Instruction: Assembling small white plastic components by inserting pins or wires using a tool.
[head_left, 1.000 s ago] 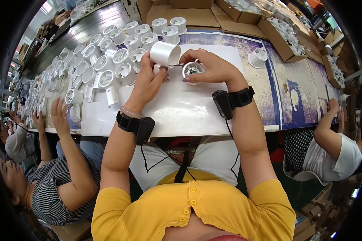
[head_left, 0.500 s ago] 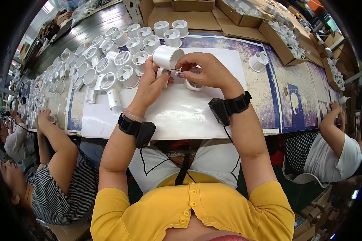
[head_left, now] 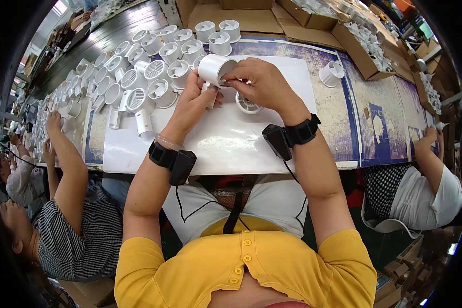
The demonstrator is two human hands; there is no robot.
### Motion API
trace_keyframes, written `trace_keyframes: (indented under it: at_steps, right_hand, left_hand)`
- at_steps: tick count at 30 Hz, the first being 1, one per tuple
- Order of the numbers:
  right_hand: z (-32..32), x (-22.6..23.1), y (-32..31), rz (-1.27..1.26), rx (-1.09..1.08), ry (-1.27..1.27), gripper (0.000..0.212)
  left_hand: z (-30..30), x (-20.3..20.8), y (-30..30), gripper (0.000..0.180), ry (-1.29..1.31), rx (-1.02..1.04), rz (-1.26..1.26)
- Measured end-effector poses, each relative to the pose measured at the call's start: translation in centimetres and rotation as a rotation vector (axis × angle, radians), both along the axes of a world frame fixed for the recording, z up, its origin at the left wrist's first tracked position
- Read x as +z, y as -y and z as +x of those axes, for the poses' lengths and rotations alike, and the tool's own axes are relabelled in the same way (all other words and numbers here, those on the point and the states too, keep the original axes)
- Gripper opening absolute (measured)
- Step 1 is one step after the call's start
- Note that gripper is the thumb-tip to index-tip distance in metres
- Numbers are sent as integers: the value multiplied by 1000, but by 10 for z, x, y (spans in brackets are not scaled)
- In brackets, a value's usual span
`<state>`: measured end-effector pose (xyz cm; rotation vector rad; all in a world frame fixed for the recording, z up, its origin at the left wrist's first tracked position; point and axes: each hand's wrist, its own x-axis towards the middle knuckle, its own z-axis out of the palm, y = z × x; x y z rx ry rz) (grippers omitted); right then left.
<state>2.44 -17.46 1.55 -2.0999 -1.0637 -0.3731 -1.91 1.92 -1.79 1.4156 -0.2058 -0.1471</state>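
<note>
My left hand point(head_left: 192, 105) is closed round the short stem of a white plastic cylindrical housing point(head_left: 213, 69), held above the white sheet point(head_left: 231, 149). The housing lies sideways, its open end facing my right hand point(head_left: 266, 84). The right fingers are pinched together at the lower rim of that opening; whatever they grip is hidden. Beneath the right hand, a round white part with a ring-shaped rim point(head_left: 249, 109) rests on the sheet, partly covered by the hand. Just left of my left hand stand white cylinders with fan blades point(head_left: 161, 92) and others with slatted grilles point(head_left: 137, 99).
Many more white housings point(head_left: 105, 84) spread along the table to the left. One bladed cylinder point(head_left: 331, 75) stands alone at right. Cardboard boxes with white parts point(head_left: 364, 49) lie at the far right. Co-workers sit on the left point(head_left: 77, 231) and right point(head_left: 416, 195).
My right fingers have moved up from below the housing to its open rim. The housing has shifted slightly right. The left co-worker's arm has lifted toward the pile.
</note>
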Motion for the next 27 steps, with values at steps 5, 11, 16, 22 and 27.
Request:
trace_keyframes:
  at_steps: [5, 11, 16, 22, 27]
  right_hand:
    - [-2, 5, -2, 13, -103, -80, 19]
    - [-1, 5, -4, -5, -22, 134, 20]
    - [-3, 7, -4, -19, -78, 279, 18]
    - [3, 2, -9, 127, -78, 349, 14]
    - [10, -7, -7, 145, -43, 157, 13]
  left_hand:
    - [5, -4, 1, 43, 63, 64, -31]
    - [8, -7, -2, 39, 35, 25, -77]
    - [6, -9, 1, 38, 64, 44, -72]
    - [7, -9, 1, 38, 137, 99, 32]
    - [8, -5, -2, 41, 85, 39, -5]
